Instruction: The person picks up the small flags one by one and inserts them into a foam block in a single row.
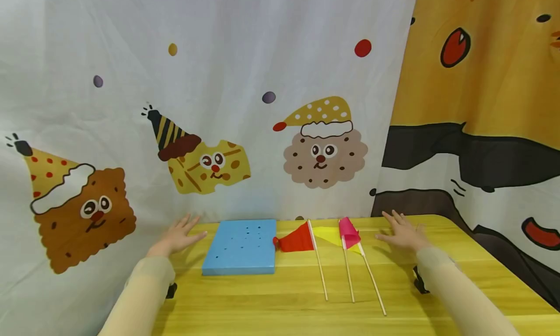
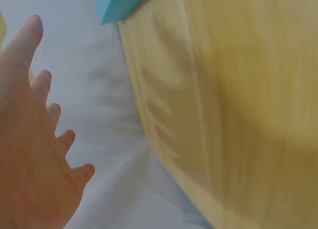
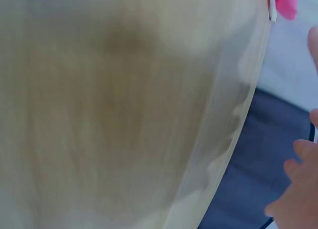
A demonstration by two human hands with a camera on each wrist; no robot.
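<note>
My left hand (image 1: 177, 236) is held with its fingers spread over the table's left side, holding nothing. To its right lies a flat blue foam block (image 1: 240, 248) with several small holes in its top. Beside the block, three small flags on thin sticks lie on the table: a red flag (image 1: 299, 238), a yellow flag (image 1: 328, 234) and a pink flag (image 1: 349, 231). The yellow one is partly covered by the pink one. My right hand (image 1: 404, 233), fingers apart and nothing in it, hovers to the right of the flags.
The wooden table (image 1: 245, 307) has its far edge close to a hanging white cloth (image 1: 227, 49) printed with cartoon biscuits and cheese. A yellow and black printed part (image 1: 494, 83) hangs on the right. Dark wrist straps (image 1: 420, 280) show below the sleeves.
</note>
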